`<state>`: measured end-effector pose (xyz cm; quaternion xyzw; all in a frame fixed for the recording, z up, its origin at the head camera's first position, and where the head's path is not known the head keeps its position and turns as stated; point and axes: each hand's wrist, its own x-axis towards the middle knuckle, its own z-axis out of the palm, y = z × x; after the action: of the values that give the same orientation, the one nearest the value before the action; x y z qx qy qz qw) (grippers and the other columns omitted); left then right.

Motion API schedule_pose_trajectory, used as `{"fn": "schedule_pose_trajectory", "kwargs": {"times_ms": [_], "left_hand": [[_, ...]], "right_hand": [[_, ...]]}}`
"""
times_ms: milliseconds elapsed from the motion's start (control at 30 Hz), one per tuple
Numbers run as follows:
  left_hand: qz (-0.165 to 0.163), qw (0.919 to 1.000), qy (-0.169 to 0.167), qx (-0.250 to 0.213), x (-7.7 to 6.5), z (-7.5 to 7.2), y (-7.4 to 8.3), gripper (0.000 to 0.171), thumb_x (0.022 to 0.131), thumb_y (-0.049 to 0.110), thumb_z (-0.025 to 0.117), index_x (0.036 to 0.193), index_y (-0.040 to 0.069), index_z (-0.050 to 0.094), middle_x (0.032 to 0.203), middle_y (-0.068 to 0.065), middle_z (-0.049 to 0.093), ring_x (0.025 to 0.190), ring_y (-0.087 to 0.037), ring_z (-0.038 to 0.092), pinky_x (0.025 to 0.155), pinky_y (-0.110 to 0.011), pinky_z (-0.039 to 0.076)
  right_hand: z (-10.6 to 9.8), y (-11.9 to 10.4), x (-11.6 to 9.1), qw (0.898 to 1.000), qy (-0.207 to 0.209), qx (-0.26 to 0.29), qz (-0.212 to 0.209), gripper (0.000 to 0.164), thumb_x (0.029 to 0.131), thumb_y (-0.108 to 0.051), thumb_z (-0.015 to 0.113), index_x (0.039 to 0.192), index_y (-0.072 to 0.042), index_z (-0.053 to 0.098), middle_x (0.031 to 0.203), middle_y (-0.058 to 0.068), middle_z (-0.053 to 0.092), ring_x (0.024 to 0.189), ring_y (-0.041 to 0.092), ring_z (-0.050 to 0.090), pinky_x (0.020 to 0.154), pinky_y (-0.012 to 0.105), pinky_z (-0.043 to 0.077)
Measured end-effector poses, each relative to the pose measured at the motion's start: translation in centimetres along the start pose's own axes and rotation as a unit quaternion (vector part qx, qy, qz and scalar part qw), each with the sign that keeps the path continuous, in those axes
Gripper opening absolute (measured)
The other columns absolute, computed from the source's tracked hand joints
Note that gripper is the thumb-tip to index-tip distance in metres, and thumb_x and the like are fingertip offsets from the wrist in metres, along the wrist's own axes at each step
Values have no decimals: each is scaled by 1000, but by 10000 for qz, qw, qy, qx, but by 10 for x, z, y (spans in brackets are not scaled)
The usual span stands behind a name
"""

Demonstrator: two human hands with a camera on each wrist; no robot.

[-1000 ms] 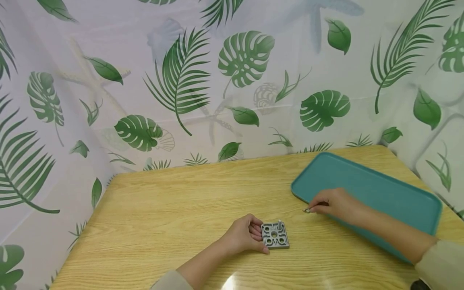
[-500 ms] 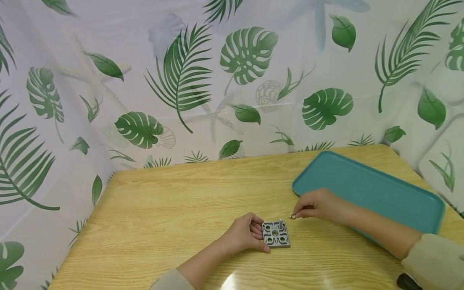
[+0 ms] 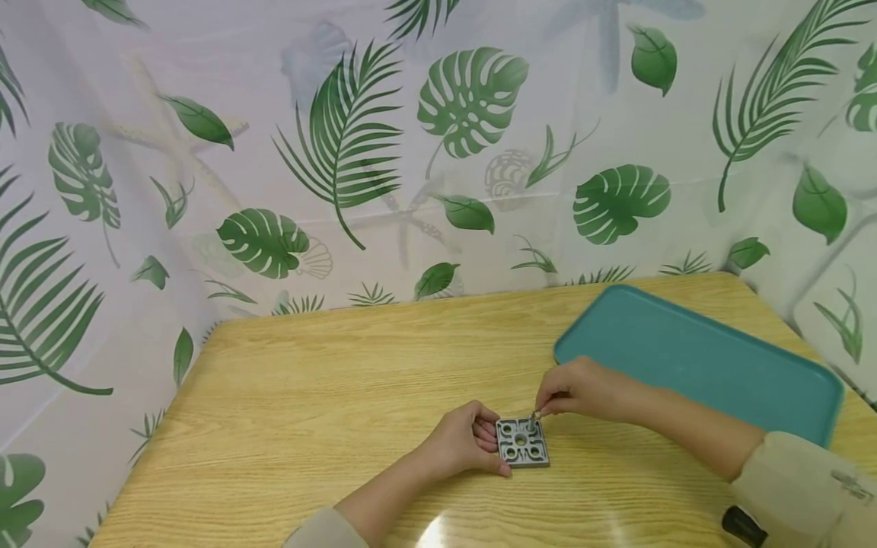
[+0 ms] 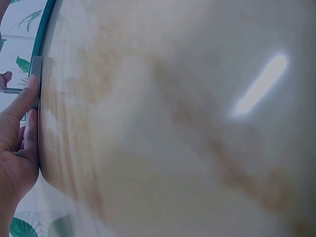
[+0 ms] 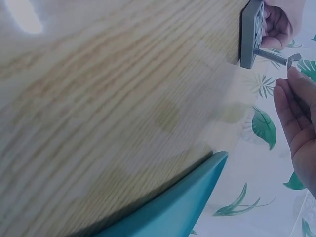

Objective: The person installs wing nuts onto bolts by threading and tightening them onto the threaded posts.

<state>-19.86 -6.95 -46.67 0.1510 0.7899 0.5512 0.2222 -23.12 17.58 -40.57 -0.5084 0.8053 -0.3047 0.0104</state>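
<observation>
A square grey plate with round holes and a ribbed face lies on the wooden table. From its far right corner a bolt stands upright. My left hand grips the plate's left edge, thumb at the near corner and fingers at the side. My right hand pinches a small metal wing nut between thumb and fingertips. The wing nut is at the tip of the bolt, and in the head view the fingertips partly hide it.
A teal tray lies at the right of the table, partly under the right forearm in the head view. A black object shows by the right sleeve. Leaf-printed cloth hangs behind the table.
My right hand has moved left from beside the tray, bringing the wing nut to the top of the bolt. My left hand keeps its grip on the plate.
</observation>
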Motion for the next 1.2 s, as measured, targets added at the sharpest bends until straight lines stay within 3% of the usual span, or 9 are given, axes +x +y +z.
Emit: {"fn": "schedule_pose_trajectory", "kwargs": {"times_ms": [467,733,967,1200], "left_hand": [[-36,10000,-51,-26,0,1,-2,60,62,-1,86,113,1,55,93,-3,58,80,-11,60,71,-18,55],[23,9999,-112,13,1,-2,-2,62,62,3,87,115,0,54,94,-2,58,79,-9,60,72,-18,55],[20,10000,-92,6,1,-1,-3,61,63,3,87,114,0,54,94,-2,58,80,-9,60,73,-18,55],[56,10000,-66,-9,1,0,-4,61,63,2,87,114,0,54,94,-3,58,80,-9,60,73,-18,55]], "right_hand": [[5,0,3,9997,-172,8,191,6,83,-3,69,84,-9,70,80,0,69,71,3,61,57,15,51],[4,-12,7,9950,-243,-233,939,4,84,-8,70,81,-6,69,77,-1,66,64,0,57,54,15,50],[8,-24,9,9862,-201,-598,1533,5,83,-8,71,78,-10,69,74,-5,64,62,-2,52,53,16,48],[11,-26,7,9812,-61,-646,1820,6,82,-9,73,78,-11,69,72,-7,63,61,-2,53,52,16,47]]}}
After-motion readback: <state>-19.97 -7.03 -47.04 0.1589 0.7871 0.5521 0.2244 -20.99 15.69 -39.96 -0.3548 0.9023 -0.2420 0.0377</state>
